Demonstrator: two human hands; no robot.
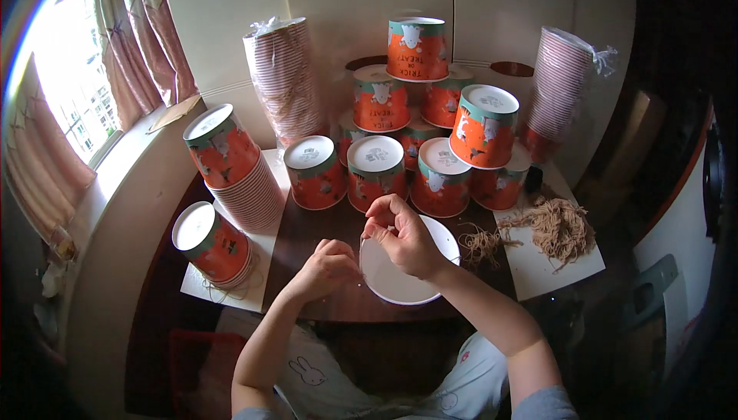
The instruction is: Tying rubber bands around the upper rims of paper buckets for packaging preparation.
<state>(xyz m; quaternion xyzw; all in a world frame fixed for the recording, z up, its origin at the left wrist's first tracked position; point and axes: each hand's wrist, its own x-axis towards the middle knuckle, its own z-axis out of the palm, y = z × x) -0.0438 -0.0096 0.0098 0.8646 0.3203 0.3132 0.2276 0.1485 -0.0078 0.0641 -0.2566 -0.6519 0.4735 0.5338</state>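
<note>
- In the head view, found the white-lined bucket point(396, 281) mouth up, below the right hand point(403, 239) and just right of the left hand point(330, 266).
- Saw right thumb and forefinger brought close together above the far-left rim; could not tell about anything pinched between.
- Saw left fingers curled inward and bunched just outside the left rim; could not make out the fingertips or anything in them.
- Noticed a thin strand point(361, 258) between both hands' fingers, too fine to trace.
- Lost part of the bucket's far rim behind the right hand, and most of its outer wall below the rim.
- Found upturned orange buckets point(376, 178) just beyond the right fingers, with rear ones partly covered by front ones; little room that way.
- Saw a small twine tangle point(478, 245) right of the right fingers, and a larger twine heap point(565, 228) farther right on a pale board point(530, 275).
- Had dark tabletop point(300, 239) left of the left fingers, reaching to another board point(265, 258); found the table's front edge nearer the body than both hands' fingers, close to the bucket.
</note>
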